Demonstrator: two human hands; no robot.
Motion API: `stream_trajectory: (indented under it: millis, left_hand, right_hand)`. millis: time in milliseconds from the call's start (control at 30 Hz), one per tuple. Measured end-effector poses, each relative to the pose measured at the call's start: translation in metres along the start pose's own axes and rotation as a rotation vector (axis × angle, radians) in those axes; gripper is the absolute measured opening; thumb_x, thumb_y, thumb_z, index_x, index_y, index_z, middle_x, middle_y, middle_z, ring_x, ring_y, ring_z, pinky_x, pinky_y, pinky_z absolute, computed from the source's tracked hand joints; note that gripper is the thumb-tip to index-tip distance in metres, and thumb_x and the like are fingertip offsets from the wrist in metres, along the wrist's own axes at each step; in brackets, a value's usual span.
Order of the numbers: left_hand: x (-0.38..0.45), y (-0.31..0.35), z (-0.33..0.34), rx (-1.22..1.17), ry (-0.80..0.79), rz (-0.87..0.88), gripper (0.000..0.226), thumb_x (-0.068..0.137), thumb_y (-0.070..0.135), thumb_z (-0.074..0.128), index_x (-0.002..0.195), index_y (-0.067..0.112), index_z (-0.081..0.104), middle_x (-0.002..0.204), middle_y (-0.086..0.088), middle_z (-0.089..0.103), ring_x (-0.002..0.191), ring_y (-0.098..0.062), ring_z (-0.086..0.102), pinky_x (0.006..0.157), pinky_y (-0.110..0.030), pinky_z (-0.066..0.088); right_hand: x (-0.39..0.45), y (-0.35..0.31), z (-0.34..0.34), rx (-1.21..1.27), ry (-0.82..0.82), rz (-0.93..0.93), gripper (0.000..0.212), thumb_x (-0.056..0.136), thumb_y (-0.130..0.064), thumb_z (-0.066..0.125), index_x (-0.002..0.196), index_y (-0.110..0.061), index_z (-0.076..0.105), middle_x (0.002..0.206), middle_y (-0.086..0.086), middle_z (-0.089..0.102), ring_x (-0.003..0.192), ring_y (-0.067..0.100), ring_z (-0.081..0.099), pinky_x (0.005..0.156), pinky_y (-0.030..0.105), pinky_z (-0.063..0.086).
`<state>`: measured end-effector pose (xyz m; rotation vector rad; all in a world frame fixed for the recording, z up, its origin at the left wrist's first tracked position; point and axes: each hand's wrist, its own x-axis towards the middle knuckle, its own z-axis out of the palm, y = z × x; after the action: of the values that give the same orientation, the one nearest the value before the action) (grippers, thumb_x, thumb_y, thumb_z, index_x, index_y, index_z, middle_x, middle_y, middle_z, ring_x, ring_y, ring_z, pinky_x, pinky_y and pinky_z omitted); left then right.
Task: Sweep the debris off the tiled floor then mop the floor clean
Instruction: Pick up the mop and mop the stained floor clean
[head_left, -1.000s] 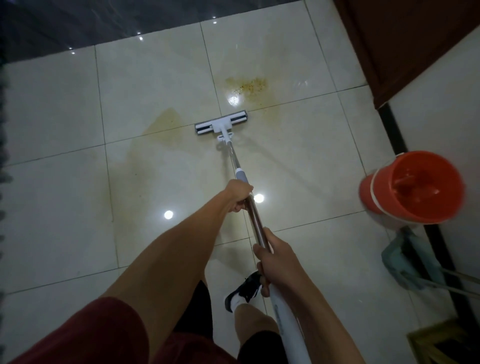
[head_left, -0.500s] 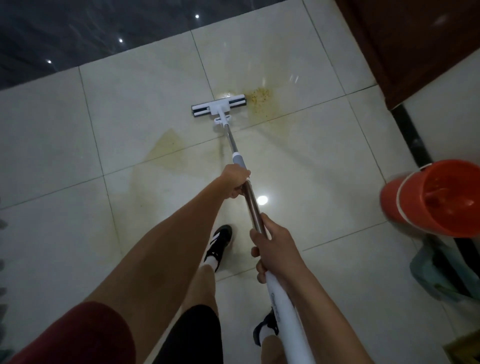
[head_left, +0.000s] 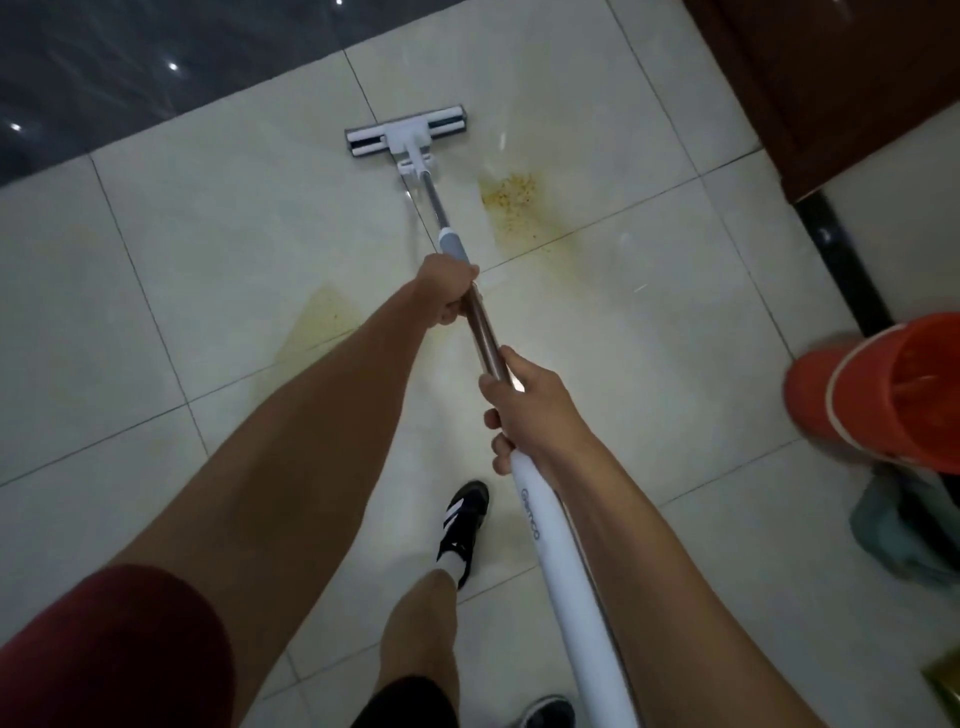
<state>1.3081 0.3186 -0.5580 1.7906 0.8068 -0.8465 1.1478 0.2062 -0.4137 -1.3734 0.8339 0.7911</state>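
A mop (head_left: 470, 312) is gripped by the left hand (head_left: 451, 293) and right hand (head_left: 530, 410); yellow stains (head_left: 511, 200) remain unmopped at upper centre of the floor (head_left: 208, 218).

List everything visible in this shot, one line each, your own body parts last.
mop head: one, white and dark, far centre on the floor
mop handle: one, metal then white
tiled floor: cream tiles
stain: two, yellow-brown speckled patch right of mop head; fainter one near left forearm
bucket: one, orange, right edge
cloth: one, teal, below bucket
shoes: two, black, bottom centre
left hand: gripping handle, forward
right hand: gripping handle, nearer
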Motion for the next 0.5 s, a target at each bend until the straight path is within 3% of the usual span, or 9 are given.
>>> stream_trajectory:
  millis: [167, 300, 400, 500]
  left_hand:
    - [-0.03, -0.023, 0.027, 0.064, -0.015, 0.011, 0.022, 0.1, 0.025, 0.058, 0.105, 0.004, 0.052, 0.11, -0.026, 0.072, 0.046, -0.02, 0.051, 0.035, -0.016, 0.028]
    - [-0.076, -0.061, 0.064, 0.156, -0.082, -0.011, 0.023, 0.101, 0.027, 0.058, 0.104, 0.006, 0.05, 0.102, -0.023, 0.071, 0.05, -0.019, 0.053, 0.034, -0.017, 0.028]
    - [-0.12, -0.103, 0.103, 0.224, -0.132, -0.015, 0.025, 0.102, 0.027, 0.058, 0.105, 0.004, 0.052, 0.091, -0.02, 0.068, 0.051, -0.019, 0.056, 0.035, -0.017, 0.031]
    - [-0.168, -0.151, 0.142, 0.261, -0.178, 0.003, 0.025, 0.102, 0.026, 0.058, 0.105, 0.002, 0.052, 0.089, -0.021, 0.067, 0.046, -0.019, 0.056, 0.035, -0.018, 0.032]
  right_hand:
    - [-0.03, 0.036, -0.018, -0.039, 0.039, -0.026, 0.048, 0.102, -0.02, 0.052, 0.146, -0.038, 0.045, 0.068, 0.006, 0.049, 0.041, 0.014, 0.042, 0.042, 0.025, 0.041]
    - [-0.065, 0.098, -0.041, -0.097, 0.095, -0.08, 0.047, 0.102, -0.021, 0.052, 0.146, -0.037, 0.045, 0.071, 0.001, 0.053, 0.047, 0.011, 0.047, 0.05, 0.028, 0.044]
    - [-0.099, 0.156, -0.066, -0.162, 0.128, -0.109, 0.049, 0.103, -0.025, 0.05, 0.149, -0.038, 0.041, 0.089, -0.001, 0.056, 0.061, 0.01, 0.051, 0.065, 0.032, 0.047]
    - [-0.147, 0.213, -0.091, -0.094, 0.114, -0.128, 0.041, 0.103, -0.019, 0.047, 0.136, -0.044, 0.049, 0.078, -0.001, 0.054, 0.054, 0.008, 0.05, 0.054, 0.028, 0.047]
